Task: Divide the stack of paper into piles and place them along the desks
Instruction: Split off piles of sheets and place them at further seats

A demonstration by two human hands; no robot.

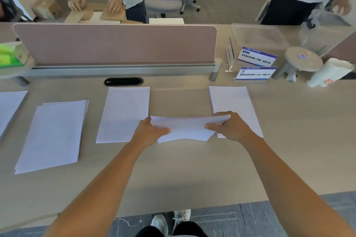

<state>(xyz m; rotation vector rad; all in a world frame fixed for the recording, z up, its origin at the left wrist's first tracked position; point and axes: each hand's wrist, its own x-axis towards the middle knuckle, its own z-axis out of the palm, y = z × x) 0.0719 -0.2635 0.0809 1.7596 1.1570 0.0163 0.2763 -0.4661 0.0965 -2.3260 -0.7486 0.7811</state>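
Note:
I hold a stack of white paper crosswise just above the desk. My left hand grips its left end, thumb on top. My right hand grips its right end, thumb on top too. Flat on the desk lie several white piles: one at the far left edge, a slightly fanned one, one in the middle, and one on the right partly under my right hand.
A pink divider screen runs along the desk's back, with a cable slot below it. Name cards, a clear plastic box, a round stand and a paper cup sit back right. A green tissue box sits back left. People stand beyond.

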